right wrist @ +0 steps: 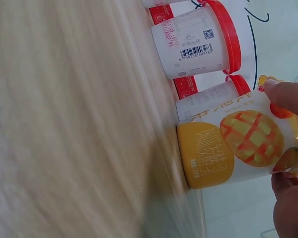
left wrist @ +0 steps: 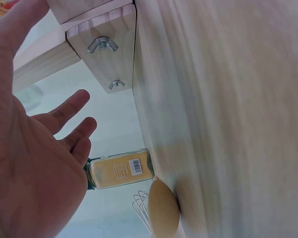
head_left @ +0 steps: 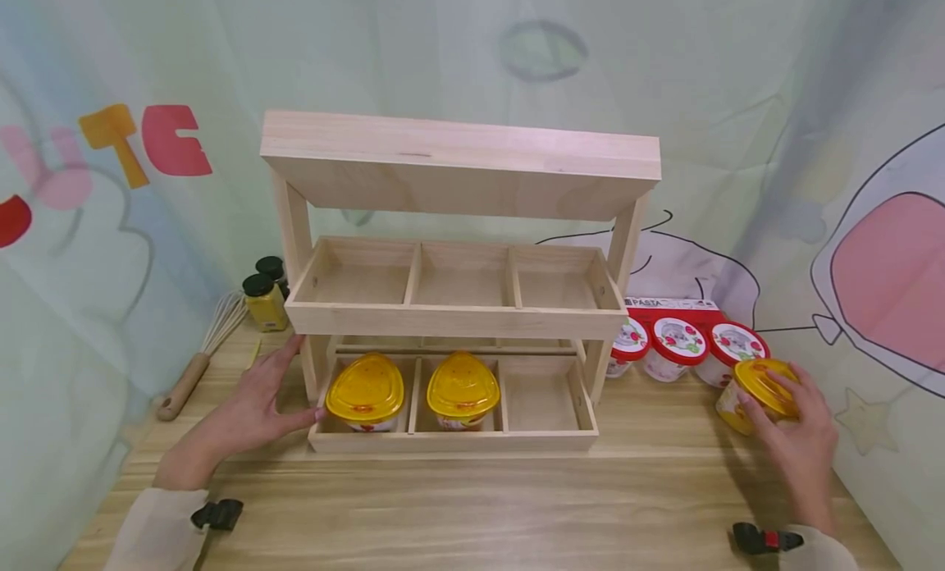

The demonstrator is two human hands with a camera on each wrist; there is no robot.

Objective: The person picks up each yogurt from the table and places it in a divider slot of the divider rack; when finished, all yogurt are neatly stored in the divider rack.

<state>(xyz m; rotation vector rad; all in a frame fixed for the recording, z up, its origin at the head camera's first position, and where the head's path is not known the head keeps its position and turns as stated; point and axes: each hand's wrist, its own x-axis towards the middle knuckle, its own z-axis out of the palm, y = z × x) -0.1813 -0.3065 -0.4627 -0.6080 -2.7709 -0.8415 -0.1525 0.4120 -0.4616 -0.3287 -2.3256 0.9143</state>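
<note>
Sleeves (head_left: 151, 532) are cropped; left hand (head_left: 251, 411) spreads beside the rack (head_left: 458, 321); right hand (head_left: 801, 431) grips a partly hidden cup (right wrist: 233, 141).

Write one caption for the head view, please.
Right-hand fingers hold a yellow-lidded cup; two similar cups sit in a wooden rack's lower tray.

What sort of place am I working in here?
Probably a small staged tabletop set, though I can't be certain: cartoon-printed cloth hangs behind and at both sides of a wood-grain table, where a tiered wooden rack holds two yellow-lidded cups.
</note>
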